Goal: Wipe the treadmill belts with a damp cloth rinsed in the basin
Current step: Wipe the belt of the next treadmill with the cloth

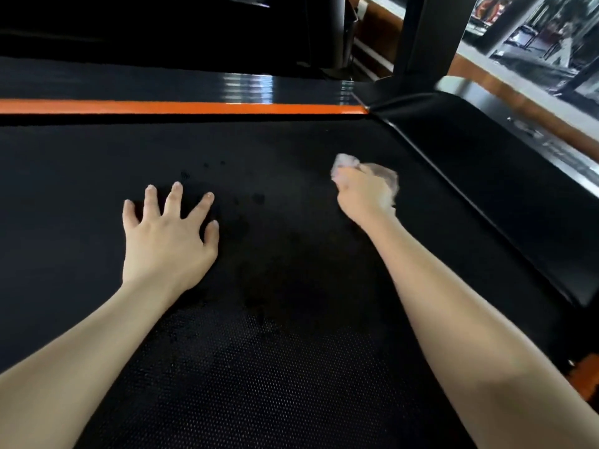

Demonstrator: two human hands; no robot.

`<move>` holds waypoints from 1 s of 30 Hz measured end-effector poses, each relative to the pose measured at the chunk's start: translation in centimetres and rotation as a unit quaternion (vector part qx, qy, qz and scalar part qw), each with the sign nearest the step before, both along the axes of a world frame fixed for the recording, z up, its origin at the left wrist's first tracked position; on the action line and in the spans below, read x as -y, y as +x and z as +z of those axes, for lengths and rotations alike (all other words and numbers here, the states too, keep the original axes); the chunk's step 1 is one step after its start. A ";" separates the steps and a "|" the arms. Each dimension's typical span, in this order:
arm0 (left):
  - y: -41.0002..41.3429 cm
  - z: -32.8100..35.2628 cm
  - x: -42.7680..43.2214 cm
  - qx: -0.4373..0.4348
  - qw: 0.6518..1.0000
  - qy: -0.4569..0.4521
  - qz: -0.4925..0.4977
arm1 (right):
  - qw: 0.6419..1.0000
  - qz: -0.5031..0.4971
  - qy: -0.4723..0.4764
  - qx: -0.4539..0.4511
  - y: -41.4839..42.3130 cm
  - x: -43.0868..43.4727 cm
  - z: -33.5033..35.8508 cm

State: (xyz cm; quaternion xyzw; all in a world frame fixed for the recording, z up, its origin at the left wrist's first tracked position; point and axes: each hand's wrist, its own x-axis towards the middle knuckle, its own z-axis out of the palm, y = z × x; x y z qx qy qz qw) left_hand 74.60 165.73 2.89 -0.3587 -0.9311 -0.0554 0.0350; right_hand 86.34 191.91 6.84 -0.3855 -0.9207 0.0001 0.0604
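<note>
Our right hand (363, 192) has its grip curled tight around a pale, crumpled cloth (348, 163), blurred in our view, which bulges out past the knuckles and sits down on the black, dimpled rubber treadmill belt (291, 367). The cloth lies near the belt's far right corner, close to the edge that runs under the glossy black hood (486, 196). Our left hand (165, 234) lies well apart from it, toward the belt's middle. Its grip is spread wide, fingers straight and fanned, palm down on the rubber, holding nothing. Between the two hands we see darker blotches (257, 199) on the belt. Along the belt's far edge runs a bright orange stripe (181, 108), with a dark side rail (162, 82) beyond it. A black upright post (421, 37) rises past the far right corner.
</note>
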 end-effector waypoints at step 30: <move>-0.6 1.2 0.0 0.057 0.997 0.037 0.031 | 0.999 -0.046 0.001 -0.028 1.7 -5.1 -0.6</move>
